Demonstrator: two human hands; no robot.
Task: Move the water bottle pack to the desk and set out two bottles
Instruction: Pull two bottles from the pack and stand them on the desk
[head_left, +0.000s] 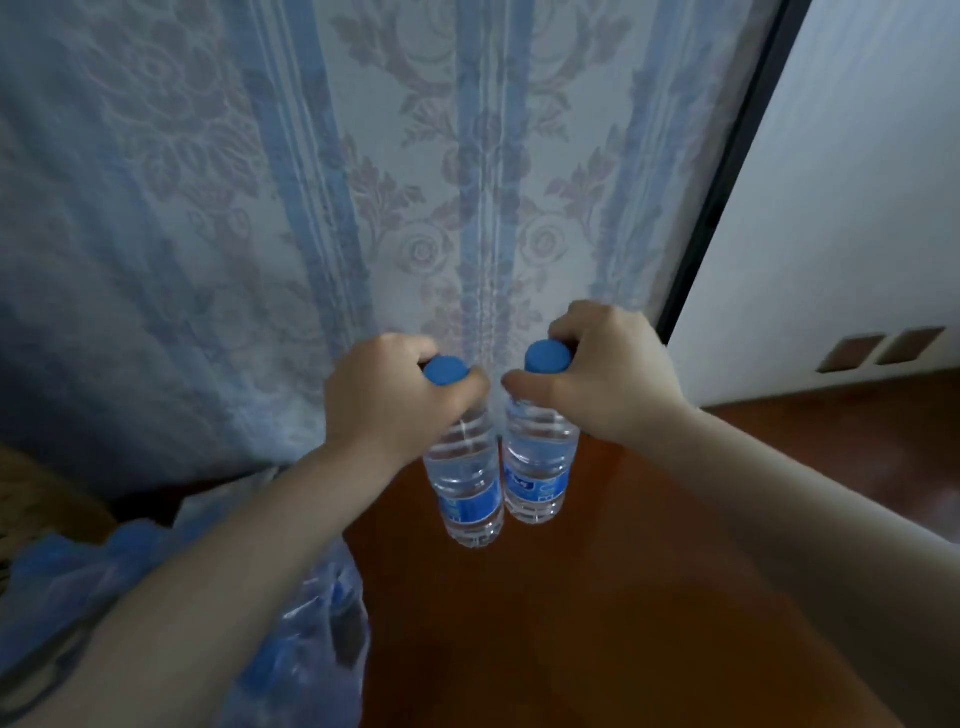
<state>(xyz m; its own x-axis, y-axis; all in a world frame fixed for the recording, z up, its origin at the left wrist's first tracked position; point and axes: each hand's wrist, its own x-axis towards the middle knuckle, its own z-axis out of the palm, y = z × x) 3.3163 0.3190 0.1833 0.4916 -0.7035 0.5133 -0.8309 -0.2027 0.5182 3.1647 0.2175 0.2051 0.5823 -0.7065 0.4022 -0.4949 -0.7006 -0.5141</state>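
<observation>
Two clear water bottles with blue caps and blue labels stand upright side by side on the brown wooden desk. My left hand grips the neck of the left bottle just under its cap. My right hand grips the neck of the right bottle in the same way. The plastic-wrapped water bottle pack lies at the desk's left, partly hidden under my left forearm.
A pale blue floral curtain hangs right behind the bottles. A white wall with a dark frame edge stands at the right. A woven tan surface shows at the far left.
</observation>
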